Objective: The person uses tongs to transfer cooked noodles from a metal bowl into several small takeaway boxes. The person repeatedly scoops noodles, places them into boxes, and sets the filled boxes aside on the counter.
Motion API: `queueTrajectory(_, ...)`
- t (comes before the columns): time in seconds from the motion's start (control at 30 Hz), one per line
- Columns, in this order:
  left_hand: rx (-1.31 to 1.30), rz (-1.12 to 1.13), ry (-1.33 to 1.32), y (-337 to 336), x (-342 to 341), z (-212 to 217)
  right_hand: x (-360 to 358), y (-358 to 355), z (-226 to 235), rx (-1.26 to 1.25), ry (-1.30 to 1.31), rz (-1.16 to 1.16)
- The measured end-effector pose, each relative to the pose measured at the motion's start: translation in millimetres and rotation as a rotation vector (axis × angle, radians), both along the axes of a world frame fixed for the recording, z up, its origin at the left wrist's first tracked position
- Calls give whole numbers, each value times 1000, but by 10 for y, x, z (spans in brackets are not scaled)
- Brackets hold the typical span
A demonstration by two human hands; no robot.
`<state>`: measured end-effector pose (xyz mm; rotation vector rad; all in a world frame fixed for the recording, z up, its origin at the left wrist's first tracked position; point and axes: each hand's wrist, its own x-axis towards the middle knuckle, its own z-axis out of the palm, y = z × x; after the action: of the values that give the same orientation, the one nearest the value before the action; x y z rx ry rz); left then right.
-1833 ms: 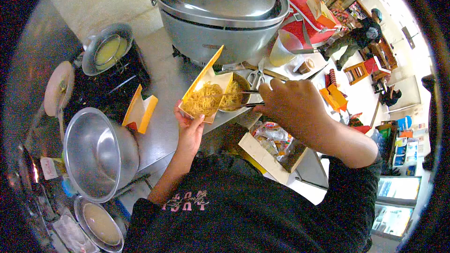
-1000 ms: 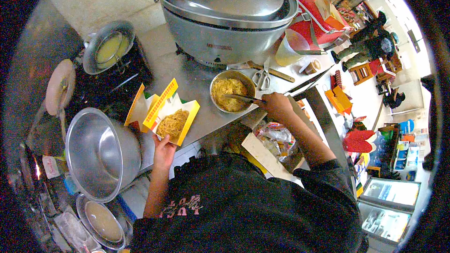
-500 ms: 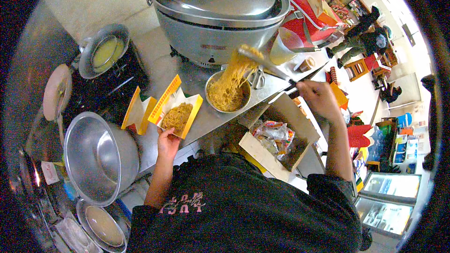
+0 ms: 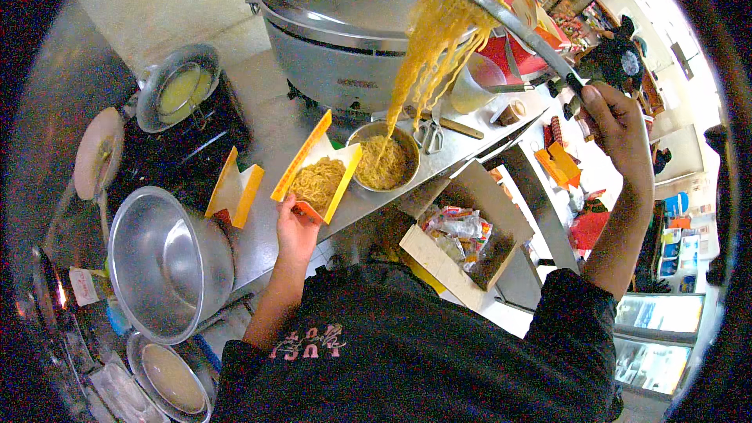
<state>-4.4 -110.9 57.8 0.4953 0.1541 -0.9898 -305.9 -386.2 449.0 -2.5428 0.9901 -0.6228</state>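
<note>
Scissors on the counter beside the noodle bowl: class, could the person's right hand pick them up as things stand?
Probably not at once: the right hand is raised high, gripping tongs loaded with noodles. The scissors themselves lie uncovered.

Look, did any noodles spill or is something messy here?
No spill shows. The right hand lifts tongs high, and noodles dangle down into the metal bowl. The left hand holds the paper box tilted, noodles inside.

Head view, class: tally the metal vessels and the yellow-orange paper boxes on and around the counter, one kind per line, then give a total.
Large lidded metal cooker: 1
Open metal bowls and pots: 4
Yellow-orange paper boxes: 2
Total: 7
</note>
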Motion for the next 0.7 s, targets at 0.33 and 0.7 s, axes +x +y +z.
queueTrajectory(0.33,-17,71,-13,-248,-211,81,91,1,527,-236,-59,-116)
queueTrajectory(0.7,-152,74,-7,-458,-455,202,89,-37,940,-184,-30,-185)
